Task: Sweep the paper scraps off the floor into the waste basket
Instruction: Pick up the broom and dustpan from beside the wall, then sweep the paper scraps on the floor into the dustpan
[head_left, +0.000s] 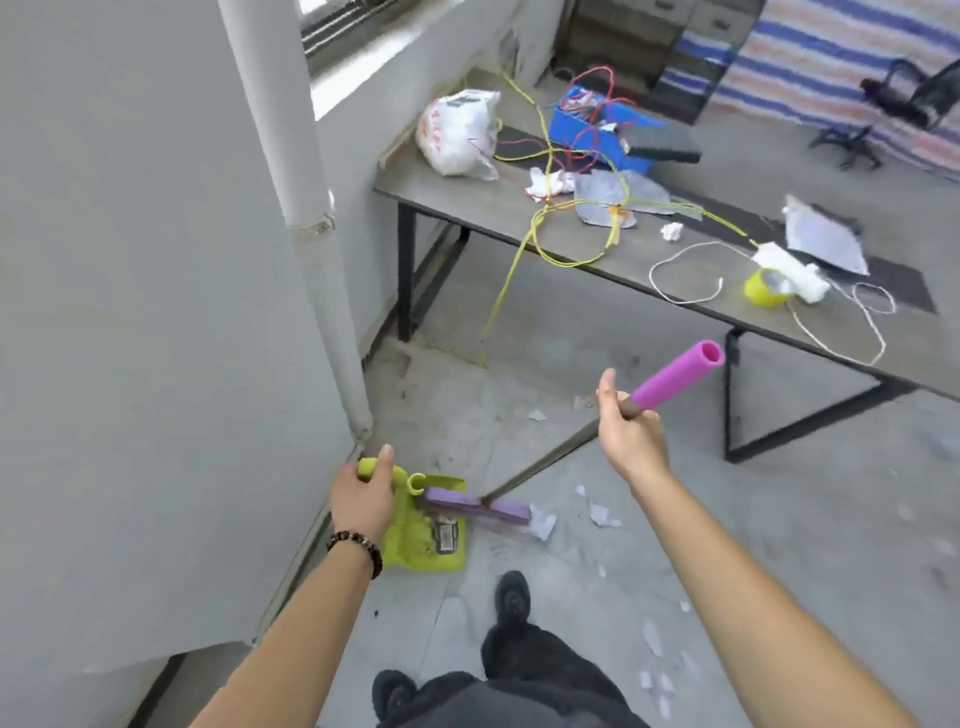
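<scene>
The right hand is clamping its fingers round the broom, just below the pink grip. The broom's long axis is slanting from that grip, which is pointing up and right, down-left to the purple head at the edge of the dustpan. The left hand is gripping the dustpan's yellow-green handle near the wall. Paper scraps are lying on the floor, touching the head's right end. A white bag on the table is showing red marks, probably writing, too blurred to read.
</scene>
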